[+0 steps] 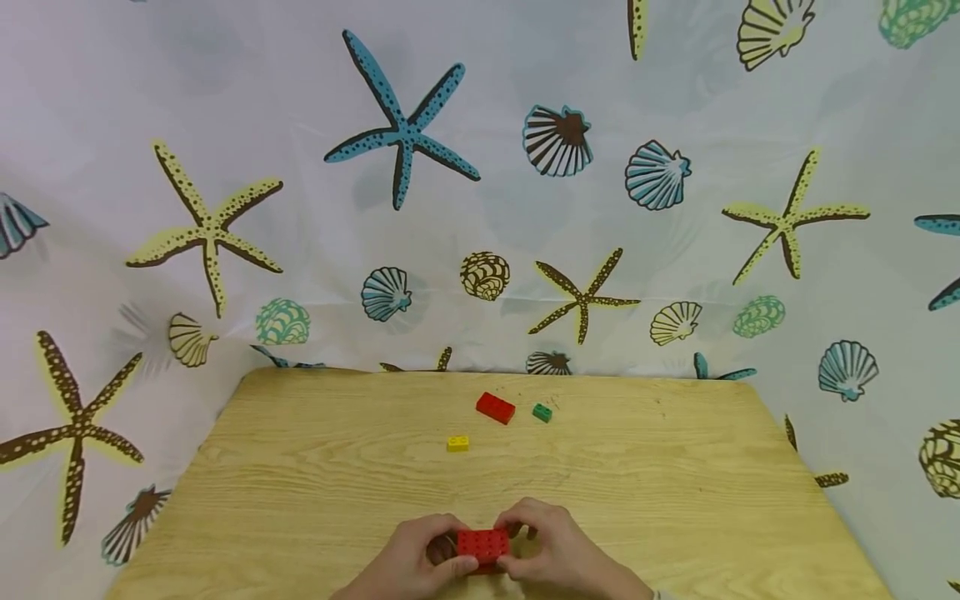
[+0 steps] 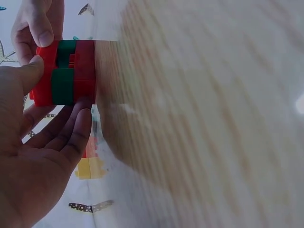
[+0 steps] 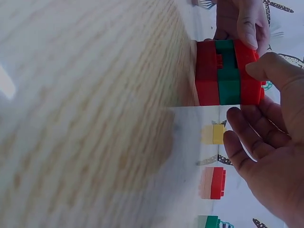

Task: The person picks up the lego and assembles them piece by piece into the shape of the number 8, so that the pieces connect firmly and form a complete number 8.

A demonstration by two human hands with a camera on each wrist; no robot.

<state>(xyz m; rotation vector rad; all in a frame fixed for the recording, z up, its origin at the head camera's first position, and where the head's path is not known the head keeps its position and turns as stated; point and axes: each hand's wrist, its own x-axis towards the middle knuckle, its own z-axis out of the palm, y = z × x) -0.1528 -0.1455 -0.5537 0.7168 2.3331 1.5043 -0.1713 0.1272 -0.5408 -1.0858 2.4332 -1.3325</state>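
At the near part of the table (image 1: 315,492), a brick stack (image 1: 483,546) is held between both hands, and its base appears to be rested on the wood, presumably so that its weight need not be carried. One end of it is pinched by the left hand (image 1: 420,554) and the other by the right hand (image 1: 553,546). In each, the thumb is set against the near side and a bent finger is placed at the far side, while the remaining fingers are left loosely curved. By this matched grip the stack is probably kept square and steady, and the studs on top are left uncovered.

In the left wrist view, green bricks (image 2: 62,86) are seen sandwiched between an upper red brick (image 2: 43,78) and a lower red brick (image 2: 85,66); a gap is left in that middle layer, through which a red stud is shown.

Farther out, a yellow brick (image 1: 457,444) is laid apart, then a small green brick (image 1: 542,412) and a loose red brick (image 1: 495,407), seemingly kept out of the hands' way. Beyond, the table is backed by a patterned cloth (image 1: 480,225).
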